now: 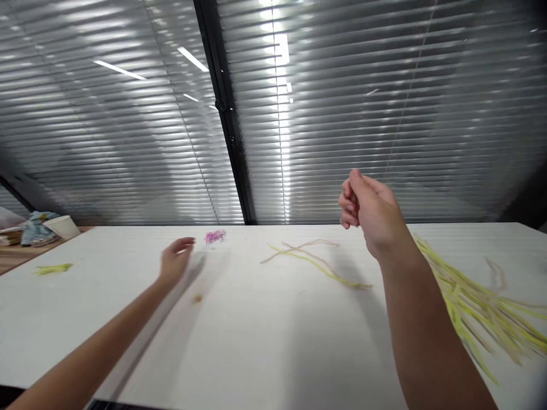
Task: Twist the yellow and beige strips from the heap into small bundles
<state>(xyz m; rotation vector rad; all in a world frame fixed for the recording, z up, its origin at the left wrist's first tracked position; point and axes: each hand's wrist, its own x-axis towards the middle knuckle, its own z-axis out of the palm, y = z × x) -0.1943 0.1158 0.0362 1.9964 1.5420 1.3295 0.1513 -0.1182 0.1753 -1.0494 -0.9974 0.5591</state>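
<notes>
My left hand (174, 263) reaches over the white table with its fingers stretched forward and apart, holding nothing that I can see. Just beyond its fingertips is a small pile of pink and purple loops (215, 236), perhaps rubber bands. My right hand (368, 210) is raised above the table, fingers curled in and thumb against them; no object shows in it. Below and left of it, several thin yellow and tan strips (318, 263) lie crossed on the table. A larger bundle of similar strips (482, 307) spreads beside my right forearm, which partly covers it.
A short yellow bundle (53, 269) lies on the far left of the white table (256, 330). A small brown spot or object (197, 298) is near my left forearm. A white container (63, 226) and blue cloth-like item (37, 228) stand on a wooden surface. Window blinds (342, 114) rise behind.
</notes>
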